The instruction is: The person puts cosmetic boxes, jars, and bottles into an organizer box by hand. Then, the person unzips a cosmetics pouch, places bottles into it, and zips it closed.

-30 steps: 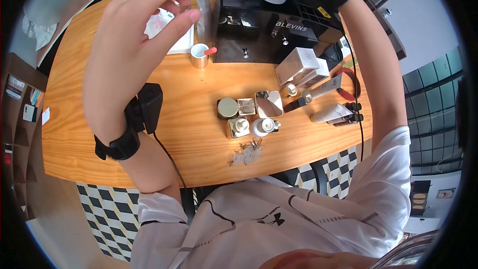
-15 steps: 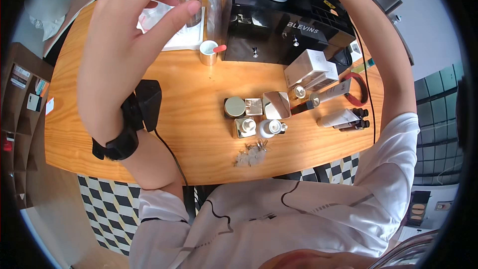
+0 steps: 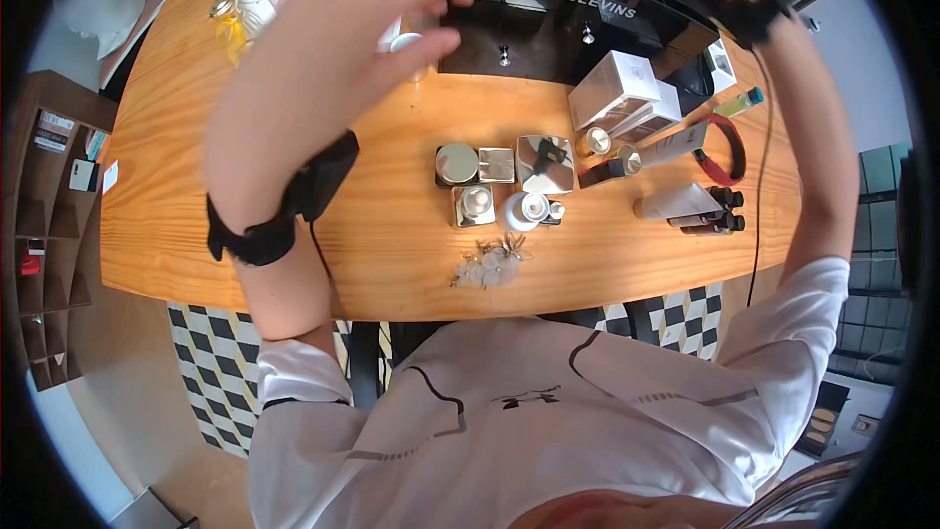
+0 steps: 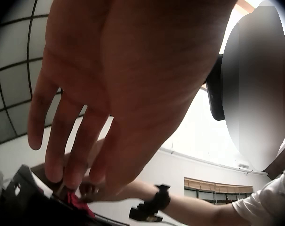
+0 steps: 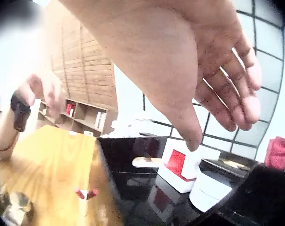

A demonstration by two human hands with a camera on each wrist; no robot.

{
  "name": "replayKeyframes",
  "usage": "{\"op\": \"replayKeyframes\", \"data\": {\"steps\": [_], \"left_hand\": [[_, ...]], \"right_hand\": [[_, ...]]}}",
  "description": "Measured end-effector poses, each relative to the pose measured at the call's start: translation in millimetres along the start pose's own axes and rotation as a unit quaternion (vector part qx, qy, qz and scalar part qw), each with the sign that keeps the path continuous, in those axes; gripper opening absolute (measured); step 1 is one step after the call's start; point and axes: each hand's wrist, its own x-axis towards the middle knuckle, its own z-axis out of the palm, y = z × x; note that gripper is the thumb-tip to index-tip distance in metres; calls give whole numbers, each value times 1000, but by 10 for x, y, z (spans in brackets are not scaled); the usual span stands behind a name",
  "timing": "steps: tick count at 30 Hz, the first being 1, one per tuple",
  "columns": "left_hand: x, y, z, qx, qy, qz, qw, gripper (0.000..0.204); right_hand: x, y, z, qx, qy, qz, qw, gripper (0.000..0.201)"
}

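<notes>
Golden, grained wood formed the table; on its far side stood the glossy, boxy black organizer. The left hand and right hand had fingers apart; the right had lifted off the smooth round white tub, still atop the organizer, and the left now partly hid the cylindrical cup.
</notes>
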Motion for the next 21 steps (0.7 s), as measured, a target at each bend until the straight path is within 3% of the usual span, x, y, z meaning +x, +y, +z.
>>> {"op": "replayKeyframes", "data": {"steps": [1, 3, 4, 5, 6, 9, 12, 15, 19, 21], "left_hand": [[-89, -14, 142, 0, -4, -2, 1000, 25], [-321, -65, 459, -11, -59, 38, 998, 27], [-403, -73, 549, -11, -62, 37, 997, 27], [-476, -81, 620, -51, -119, -5, 992, 29], [-528, -86, 693, -92, -177, -48, 979, 31], [-573, -142, 912, -164, -203, -60, 964, 33], [-525, -92, 1021, -205, -240, -85, 945, 33], [-531, -192, 1230, -220, -238, -44, 945, 34], [-495, -208, 1281, -217, -257, -63, 940, 36], [-452, -191, 1253, -211, -276, -76, 935, 37]], "right_hand": [[-159, -31, -131, -11, 15, 19, 1000, 38], [-514, -83, -362, 37, 41, -20, 998, 29], [-656, -97, -343, 75, 67, -59, 993, 24], [-996, -259, -52, 136, 77, -162, 974, 23], [-1186, -414, -37, 158, 24, -182, 970, 24], [-1498, -769, 78, 203, -70, -237, 947, 26], [-1581, -957, 217, 249, -55, -271, 928, 18], [-1524, -1035, 351, 184, -128, -308, 925, 31], [-1504, -1126, 513, 206, -133, -327, 912, 35], [-1456, -1196, 537, 237, -216, -321, 891, 34]]}}
